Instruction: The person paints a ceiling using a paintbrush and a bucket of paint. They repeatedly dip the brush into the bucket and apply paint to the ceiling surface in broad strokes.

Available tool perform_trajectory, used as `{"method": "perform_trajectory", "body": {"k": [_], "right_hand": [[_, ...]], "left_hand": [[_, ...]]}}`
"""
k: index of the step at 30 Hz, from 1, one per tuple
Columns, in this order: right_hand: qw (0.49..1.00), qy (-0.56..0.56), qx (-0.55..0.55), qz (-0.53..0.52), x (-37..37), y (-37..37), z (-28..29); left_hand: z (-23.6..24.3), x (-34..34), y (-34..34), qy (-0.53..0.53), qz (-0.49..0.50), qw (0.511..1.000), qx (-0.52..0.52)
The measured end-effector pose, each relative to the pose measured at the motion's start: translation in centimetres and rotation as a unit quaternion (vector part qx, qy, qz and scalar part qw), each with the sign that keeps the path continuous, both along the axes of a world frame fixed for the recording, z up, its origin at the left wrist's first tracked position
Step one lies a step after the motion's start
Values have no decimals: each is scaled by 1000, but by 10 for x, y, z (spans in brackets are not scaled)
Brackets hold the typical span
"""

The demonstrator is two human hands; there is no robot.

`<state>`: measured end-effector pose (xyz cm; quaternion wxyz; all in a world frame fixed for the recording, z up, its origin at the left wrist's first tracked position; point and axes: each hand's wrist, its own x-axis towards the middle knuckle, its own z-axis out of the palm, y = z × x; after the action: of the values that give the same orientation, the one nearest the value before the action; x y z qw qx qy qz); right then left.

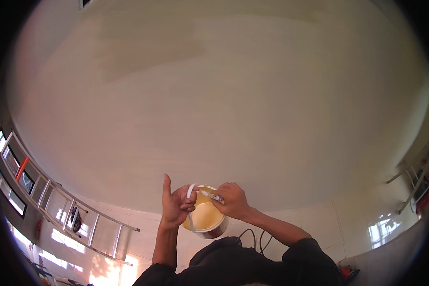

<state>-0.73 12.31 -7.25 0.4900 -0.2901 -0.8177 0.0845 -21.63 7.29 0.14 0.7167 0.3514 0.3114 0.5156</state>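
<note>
A round paint bucket (206,215) with a pale yellow inside hangs in front of my body. My left hand (179,204) has its fingers curled round the bucket's white handle (191,190), while the thumb sticks up and away. On the other side of the rim, my right hand (231,200) grips a small paintbrush (215,196), its pale end over the bucket opening. The fingers partly cover the brush, so its full shape is hidden.
A broad pale wall (252,119) with darker patches at upper left fills the view ahead. A metal ladder (93,229) lies at left near an orange-red bar (22,169). Cables (261,240) loop beside my body. Another metal frame (413,183) stands at far right.
</note>
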Motion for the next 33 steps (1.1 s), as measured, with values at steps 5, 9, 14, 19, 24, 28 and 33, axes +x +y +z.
{"method": "perform_trajectory", "body": {"k": [5, 9, 14, 19, 24, 28, 33], "right_hand": [[986, 46, -154, 37, -1, -14, 2], [932, 46, -341, 115, -8, -21, -14], [902, 79, -405, 128, -9, -21, -7], [970, 6, -245, 7, -12, -21, -1], [999, -24, -46, 5, -8, 4, -24], [1000, -26, 0, -11, 1, 9, -20], [985, -74, -150, -33, 4, -2, -17]], "left_hand": [[-1, 3, 2, 15, 12, 1000, -3], [-3, 3, 0, 6, 16, 1000, -2], [1, 6, 2, 2, 9, 1000, -8], [-6, -3, -4, 4, 14, 1000, -25], [-10, -8, -1, -2, -5, 999, -36], [-14, -6, 9, -4, -31, 999, -24], [-16, -6, 5, 15, -23, 999, -19]]}}
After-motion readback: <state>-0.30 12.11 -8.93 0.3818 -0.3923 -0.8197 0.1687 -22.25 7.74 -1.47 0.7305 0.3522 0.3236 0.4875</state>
